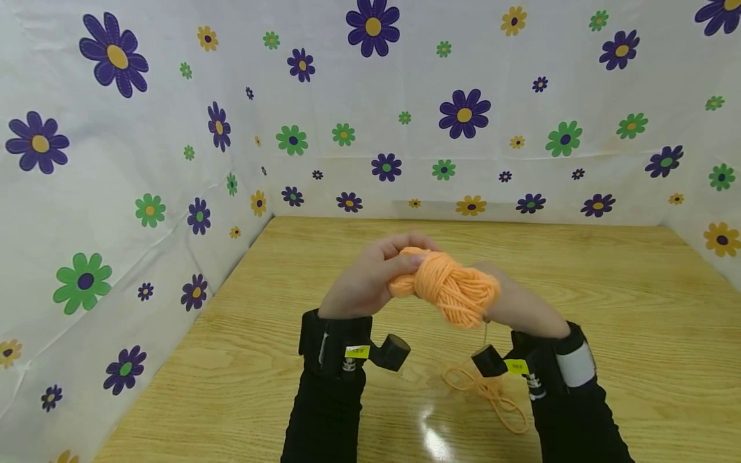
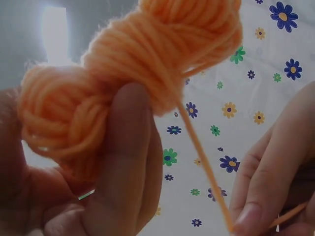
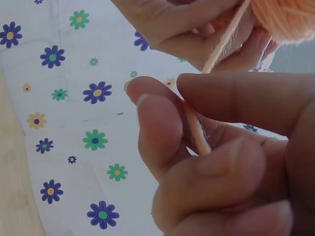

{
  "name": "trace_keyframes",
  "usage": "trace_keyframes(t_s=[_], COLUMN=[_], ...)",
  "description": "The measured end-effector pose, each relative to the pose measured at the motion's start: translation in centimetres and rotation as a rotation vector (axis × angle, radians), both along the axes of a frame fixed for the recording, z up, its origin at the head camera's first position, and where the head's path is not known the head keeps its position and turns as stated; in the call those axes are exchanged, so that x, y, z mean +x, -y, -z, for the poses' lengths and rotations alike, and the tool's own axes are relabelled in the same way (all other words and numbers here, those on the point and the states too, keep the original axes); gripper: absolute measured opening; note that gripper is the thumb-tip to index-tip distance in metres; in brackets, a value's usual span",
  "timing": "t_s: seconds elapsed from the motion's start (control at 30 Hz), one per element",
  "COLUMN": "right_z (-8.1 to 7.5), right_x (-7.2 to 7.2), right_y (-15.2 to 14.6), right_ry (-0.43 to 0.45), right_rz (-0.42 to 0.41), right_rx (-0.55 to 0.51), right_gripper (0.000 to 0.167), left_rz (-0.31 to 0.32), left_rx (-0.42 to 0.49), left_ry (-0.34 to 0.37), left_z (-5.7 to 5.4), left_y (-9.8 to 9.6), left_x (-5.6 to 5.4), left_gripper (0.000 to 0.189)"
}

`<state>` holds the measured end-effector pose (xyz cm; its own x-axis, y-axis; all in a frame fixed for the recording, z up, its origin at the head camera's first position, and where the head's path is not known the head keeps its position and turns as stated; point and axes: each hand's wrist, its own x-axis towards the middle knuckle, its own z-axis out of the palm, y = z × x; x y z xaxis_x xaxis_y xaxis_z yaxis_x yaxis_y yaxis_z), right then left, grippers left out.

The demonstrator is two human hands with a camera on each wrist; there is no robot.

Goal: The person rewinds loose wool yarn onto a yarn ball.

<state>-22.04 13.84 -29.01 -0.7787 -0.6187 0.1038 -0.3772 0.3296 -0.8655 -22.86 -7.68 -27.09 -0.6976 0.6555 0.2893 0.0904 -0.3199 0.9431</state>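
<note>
An orange skein of yarn (image 1: 448, 283), wrapped round its middle, is held up above the table in my left hand (image 1: 370, 273). In the left wrist view, the left fingers (image 2: 130, 147) and thumb grip one rounded end of the skein (image 2: 133, 59). A single strand (image 2: 202, 155) runs taut from the wrapped middle down to my right hand (image 2: 275, 162). Thumb and fingers of the right hand (image 3: 211, 162) pinch that strand (image 3: 197, 130) in the right wrist view. From the head, the skein covers part of the right hand (image 1: 521, 299).
Below the right hand, loose loops of orange yarn (image 1: 492, 389) lie on the wooden table (image 1: 260, 379). A white cloth with flower prints (image 1: 324, 83) hangs behind the table and along its sides. Black wrist cameras (image 1: 393, 352) stick out from both cuffs.
</note>
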Motion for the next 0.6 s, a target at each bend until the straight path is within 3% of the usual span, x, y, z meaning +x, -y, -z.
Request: trace_keyframes(t_s=[0.13, 0.23, 0.43, 0.6], right_z=[0.1, 0.0, -0.3, -0.4], right_x=[-0.4, -0.8, -0.7, -0.7], right_y=[-0.2, -0.3, -0.7, -1.1], right_ry=[-0.016, -0.004, 0.015, -0.008], right_rz=[-0.057, -0.072, 0.004, 0.053], right_rx=[-0.058, -0.037, 0.017, 0.044], right_gripper=[0.019, 0.023, 0.028, 0.027], left_rz=[0.055, 0.079, 0.115, 0.104], left_rx=[-0.066, -0.127, -0.273, -0.395], left_ry=[-0.063, -0.109, -0.185, -0.226], left_z=[0.0, -0.1, -0.4, -0.6], left_y=[-0.1, -0.1, -0.3, -0.4], left_x=[0.1, 0.3, 0.7, 0.7], left_gripper=[0.019, 0.022, 0.022, 0.02])
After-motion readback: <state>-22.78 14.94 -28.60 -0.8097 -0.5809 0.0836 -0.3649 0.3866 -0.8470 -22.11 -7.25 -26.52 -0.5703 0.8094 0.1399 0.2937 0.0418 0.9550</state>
